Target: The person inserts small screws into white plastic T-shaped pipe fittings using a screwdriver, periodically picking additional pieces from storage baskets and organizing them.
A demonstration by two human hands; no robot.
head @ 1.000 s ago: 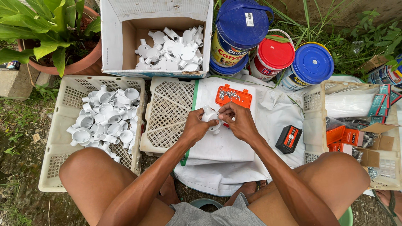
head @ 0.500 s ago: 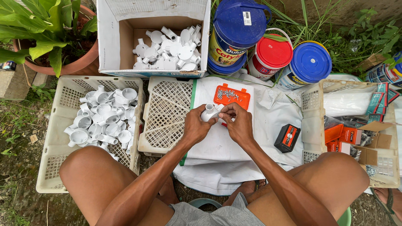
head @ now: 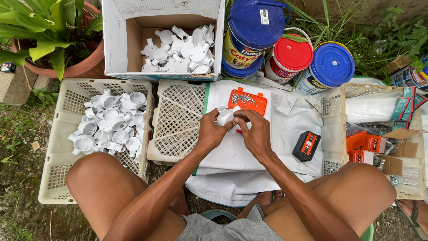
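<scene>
Your left hand [head: 213,134] is curled around a white plastic conduit fitting [head: 224,116] at the frame's centre, above the white cloth [head: 232,156]; your right hand [head: 255,134] pinches at its rim with thumb and fingertips. It looks light, rigid and smooth, probably a little slippery, so grip the round body, not the stubby outlet.

An outdoor yard used as a makeshift workspace: bare soil and grass [head: 18,134], a potted plant [head: 49,35], paint buckets [head: 256,35], plastic crates [head: 58,178] and a cardboard box [head: 118,44] of white conduit fittings [head: 109,122] on the ground
</scene>
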